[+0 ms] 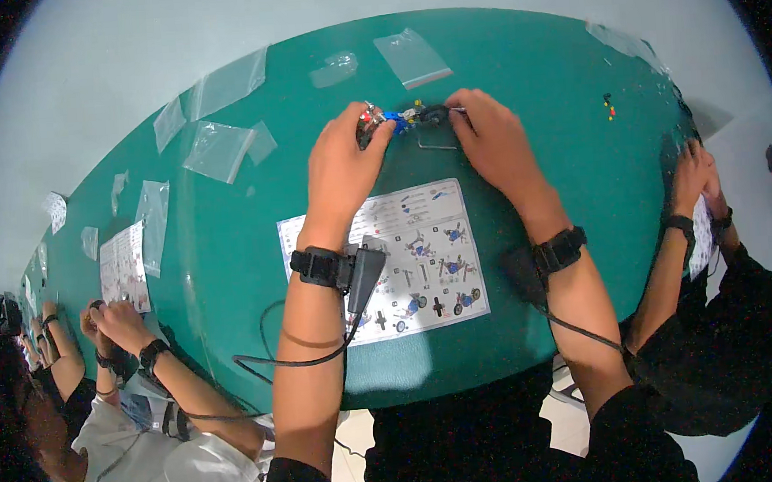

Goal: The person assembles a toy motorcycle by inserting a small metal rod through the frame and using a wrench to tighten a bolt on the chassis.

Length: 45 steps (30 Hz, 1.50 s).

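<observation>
A small toy motorcycle [399, 120] with blue, silver, yellow and black parts is held above the green table between my two hands. My left hand [342, 160] is closed round its left end, where red and silver bits show by the fingertips. At its other end sits a black wheel [434, 114]. My right hand [495, 137] is closed there, thumb and fingers pinched beside the wheel, with a thin silver piece at the fingertips. Just below my hands lies a printed instruction sheet [472, 271] with pictures of assembly steps. My left forearm covers part of it.
Clear plastic bags [412, 58] lie along the far side and left of the green table [569, 194]. Tiny red, yellow and black pieces [609, 109] rest at the right. Other people work at both sides. A black cable [309, 361] hangs from my left wrist strap.
</observation>
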Each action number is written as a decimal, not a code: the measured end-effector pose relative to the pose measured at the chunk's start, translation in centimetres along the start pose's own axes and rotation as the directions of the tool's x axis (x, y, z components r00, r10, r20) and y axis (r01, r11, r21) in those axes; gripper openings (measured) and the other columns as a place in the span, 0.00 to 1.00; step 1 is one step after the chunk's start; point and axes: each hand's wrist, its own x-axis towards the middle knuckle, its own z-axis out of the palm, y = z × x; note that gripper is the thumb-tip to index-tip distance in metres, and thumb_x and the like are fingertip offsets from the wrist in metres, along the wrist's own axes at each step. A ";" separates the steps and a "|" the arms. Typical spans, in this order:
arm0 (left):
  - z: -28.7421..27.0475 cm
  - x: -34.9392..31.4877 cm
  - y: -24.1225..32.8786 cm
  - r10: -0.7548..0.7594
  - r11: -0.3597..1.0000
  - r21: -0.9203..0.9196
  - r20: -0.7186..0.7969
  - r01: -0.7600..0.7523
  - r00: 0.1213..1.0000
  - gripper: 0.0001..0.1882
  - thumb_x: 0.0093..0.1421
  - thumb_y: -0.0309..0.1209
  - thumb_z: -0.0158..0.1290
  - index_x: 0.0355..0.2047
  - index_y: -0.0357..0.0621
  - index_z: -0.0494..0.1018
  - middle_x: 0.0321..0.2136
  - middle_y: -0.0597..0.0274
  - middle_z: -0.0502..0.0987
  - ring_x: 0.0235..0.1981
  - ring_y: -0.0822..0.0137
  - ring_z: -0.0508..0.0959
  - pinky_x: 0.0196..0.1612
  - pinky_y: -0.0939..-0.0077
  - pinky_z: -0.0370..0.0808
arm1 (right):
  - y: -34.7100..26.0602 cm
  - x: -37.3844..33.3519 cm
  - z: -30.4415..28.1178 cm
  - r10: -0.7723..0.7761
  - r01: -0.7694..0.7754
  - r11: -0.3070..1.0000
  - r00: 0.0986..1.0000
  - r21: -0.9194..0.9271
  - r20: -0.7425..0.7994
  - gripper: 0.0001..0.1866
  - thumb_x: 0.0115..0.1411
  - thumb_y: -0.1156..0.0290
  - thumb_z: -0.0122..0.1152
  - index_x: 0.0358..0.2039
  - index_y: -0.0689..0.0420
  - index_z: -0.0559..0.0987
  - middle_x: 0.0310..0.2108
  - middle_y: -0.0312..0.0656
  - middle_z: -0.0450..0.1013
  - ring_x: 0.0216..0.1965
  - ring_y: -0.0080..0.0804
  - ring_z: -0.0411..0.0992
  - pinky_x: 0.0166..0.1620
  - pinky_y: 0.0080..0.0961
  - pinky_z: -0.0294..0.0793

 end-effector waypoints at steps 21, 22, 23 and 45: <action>-0.2 -0.1 -0.2 0.048 0.998 0.048 -0.006 -0.048 0.999 0.16 0.74 0.41 0.64 0.44 0.37 0.80 0.35 0.45 0.84 0.34 0.50 0.83 0.41 0.59 0.77 | 0.4 0.2 0.6 0.065 -0.062 0.997 0.997 -0.051 0.050 0.09 0.79 0.65 0.55 0.46 0.57 0.79 0.41 0.56 0.80 0.44 0.65 0.80 0.46 0.58 0.80; -0.1 0.3 -0.3 0.032 0.999 0.037 0.000 -0.032 0.999 0.16 0.74 0.40 0.64 0.44 0.37 0.80 0.35 0.45 0.84 0.34 0.52 0.82 0.41 0.60 0.77 | 0.5 0.3 0.6 0.106 -0.100 0.992 0.992 -0.082 0.070 0.10 0.80 0.64 0.54 0.45 0.57 0.78 0.40 0.57 0.80 0.43 0.66 0.80 0.45 0.59 0.80; 0.0 0.3 -0.4 0.016 1.000 0.023 0.012 -0.016 1.000 0.16 0.74 0.40 0.64 0.45 0.37 0.80 0.34 0.46 0.84 0.33 0.54 0.82 0.41 0.61 0.77 | 0.5 0.2 0.6 0.109 -0.103 0.991 0.992 -0.082 0.071 0.10 0.80 0.64 0.54 0.45 0.57 0.78 0.40 0.57 0.80 0.43 0.66 0.80 0.45 0.59 0.80; -0.8 0.0 1.2 -0.097 0.984 -0.142 0.069 0.106 0.993 0.19 0.65 0.25 0.69 0.54 0.43 0.77 0.42 0.60 0.86 0.41 0.70 0.82 0.48 0.72 0.79 | -0.1 0.2 -0.1 0.091 -0.105 0.982 0.992 0.158 0.092 0.11 0.78 0.62 0.57 0.44 0.57 0.78 0.37 0.59 0.81 0.43 0.67 0.81 0.44 0.59 0.78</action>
